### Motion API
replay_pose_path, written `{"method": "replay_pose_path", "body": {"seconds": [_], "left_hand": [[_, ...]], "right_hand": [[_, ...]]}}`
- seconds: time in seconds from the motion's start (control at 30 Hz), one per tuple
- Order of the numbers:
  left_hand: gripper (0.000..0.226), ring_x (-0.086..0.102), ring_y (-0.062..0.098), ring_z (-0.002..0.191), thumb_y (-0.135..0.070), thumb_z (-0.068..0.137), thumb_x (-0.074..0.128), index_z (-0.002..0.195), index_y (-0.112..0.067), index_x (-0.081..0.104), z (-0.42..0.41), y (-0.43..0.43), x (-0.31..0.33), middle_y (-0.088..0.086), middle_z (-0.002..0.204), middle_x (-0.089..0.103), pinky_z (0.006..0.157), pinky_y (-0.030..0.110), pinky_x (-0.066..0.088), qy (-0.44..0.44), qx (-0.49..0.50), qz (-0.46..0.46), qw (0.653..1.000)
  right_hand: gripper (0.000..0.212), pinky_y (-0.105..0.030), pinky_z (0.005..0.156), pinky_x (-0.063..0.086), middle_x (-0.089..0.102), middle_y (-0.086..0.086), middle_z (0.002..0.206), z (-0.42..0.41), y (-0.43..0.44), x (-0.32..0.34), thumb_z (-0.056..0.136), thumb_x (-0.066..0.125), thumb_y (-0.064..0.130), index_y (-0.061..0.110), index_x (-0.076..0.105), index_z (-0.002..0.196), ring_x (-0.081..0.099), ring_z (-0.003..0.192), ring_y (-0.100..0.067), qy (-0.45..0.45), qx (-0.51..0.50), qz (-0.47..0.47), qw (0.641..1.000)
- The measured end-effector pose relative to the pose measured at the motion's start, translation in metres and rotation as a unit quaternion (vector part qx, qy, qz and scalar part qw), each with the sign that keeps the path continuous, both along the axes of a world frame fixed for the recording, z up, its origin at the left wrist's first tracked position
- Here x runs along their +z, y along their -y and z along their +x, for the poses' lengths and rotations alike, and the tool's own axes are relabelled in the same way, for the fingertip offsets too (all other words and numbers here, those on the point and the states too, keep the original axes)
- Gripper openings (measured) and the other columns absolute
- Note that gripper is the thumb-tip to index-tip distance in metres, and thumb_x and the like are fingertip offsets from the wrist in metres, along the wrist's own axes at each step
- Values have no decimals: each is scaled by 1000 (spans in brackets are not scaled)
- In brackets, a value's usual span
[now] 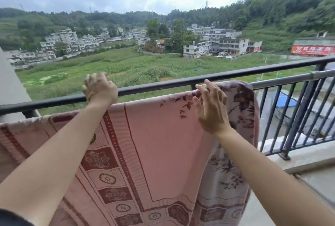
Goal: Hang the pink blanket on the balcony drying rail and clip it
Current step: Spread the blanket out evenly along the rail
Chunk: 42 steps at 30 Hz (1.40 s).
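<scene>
Blanket: the pink blanket [163,135] hangs over the drying rail [290,80]. Its patterned face falls toward the near side and its floral right end is doubled over the top.
Right hand: the right hand [211,110] is spread flat against the blanket's upper right part. Its straight fingers [211,87] reach the top fold and grip nothing. A small pale thing shows at one fingertip, too blurred to name.
Left hand: the left hand [100,89] is just above the blanket's top edge, left of centre, in front of the dark railing bar [163,85]. The fingers are curled, but what they hold, if anything, cannot be told.
Railing: dark balusters [282,117] stand on a concrete ledge [308,157] at the right.
Far side: a green field [126,66], pale houses [208,43], a red banner [313,50] and wooded hills under cloud.
</scene>
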<state>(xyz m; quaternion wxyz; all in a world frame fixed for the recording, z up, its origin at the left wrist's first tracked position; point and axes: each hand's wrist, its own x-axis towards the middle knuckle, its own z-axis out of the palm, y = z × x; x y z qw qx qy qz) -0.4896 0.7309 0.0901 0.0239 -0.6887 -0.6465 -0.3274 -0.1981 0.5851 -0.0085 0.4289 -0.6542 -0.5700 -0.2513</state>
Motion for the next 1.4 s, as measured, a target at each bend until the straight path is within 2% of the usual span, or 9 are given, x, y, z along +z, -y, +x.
{"method": "replay_pose_path", "body": {"seconds": [0.23, 0.33, 0.47, 0.63, 0.8, 0.9, 1.17, 1.27, 1.4], "left_hand": [[49, 35, 23, 137, -44, 101, 35, 140, -15, 44, 197, 69, -18, 9, 146, 44, 112, 41, 27, 5, -385, 54, 921], [53, 34, 23, 138, -49, 100, 31, 142, -19, 42, 253, 87, -30, 6, 149, 41, 112, 42, 26, -60, -442, 99, 890], [49, 53, 23, 119, -55, 98, 28, 134, -31, 51, 304, 95, -51, -2, 130, 60, 99, 43, 36, -147, -376, 152, 902], [34, 61, 24, 77, -42, 98, 37, 102, -24, 66, 326, 92, -75, 0, 86, 69, 73, 38, 37, -104, -240, 271, 926], [38, 59, 26, 69, -40, 100, 31, 94, -20, 63, 336, 95, -77, 1, 78, 67, 70, 39, 35, -114, -180, 292, 932], [39, 58, 27, 64, -39, 101, 28, 88, -18, 60, 332, 99, -75, 3, 74, 65, 63, 37, 36, -119, -157, 294, 935], [45, 59, 33, 62, -34, 100, 33, 83, -8, 65, 328, 97, -76, 11, 74, 65, 60, 38, 43, -110, -83, 298, 945], [37, 55, 28, 55, -28, 97, 39, 75, -10, 62, 337, 91, -81, 7, 67, 62, 55, 32, 36, -100, -54, 328, 938], [26, 47, 23, 52, -22, 92, 41, 71, -15, 55, 339, 84, -88, 4, 62, 55, 56, 29, 25, -89, -24, 384, 919]], "right_hand": [[54, -40, 113, 19, 27, -15, 152, 81, 28, -20, 103, 34, 45, 14, 33, 147, 27, 138, -23, -273, -150, 127, 942], [51, -42, 103, 37, 53, -16, 132, 130, 46, -33, 103, 28, 47, 11, 54, 129, 45, 128, -32, -393, -150, 52, 906], [32, -28, 72, 53, 76, -1, 96, 169, 66, -39, 100, 51, 46, 22, 72, 101, 70, 98, -23, -512, 41, -87, 853], [29, -26, 62, 57, 77, 4, 85, 197, 75, -43, 94, 59, 52, 29, 75, 89, 73, 80, -13, -458, 131, -141, 868], [32, -36, 53, 49, 62, -2, 73, 236, 90, -14, 101, 51, 44, 18, 65, 89, 56, 63, -14, -393, 183, -78, 898], [31, -23, 48, 39, 54, 4, 63, 251, 93, 6, 102, 49, 43, 18, 60, 88, 43, 52, -4, -321, 194, 0, 927], [37, -20, 51, 28, 33, 9, 59, 316, 94, 10, 107, 37, 32, 26, 39, 70, 33, 48, 0, -481, 124, 230, 837], [38, -15, 51, 31, 42, 14, 56, 321, 85, 14, 106, 39, 36, 25, 41, 69, 38, 49, 2, -422, 191, 148, 874], [48, -18, 51, 35, 57, 11, 57, 328, 66, 35, 99, 42, 57, 24, 51, 66, 49, 51, -1, -182, 236, -27, 954]]}}
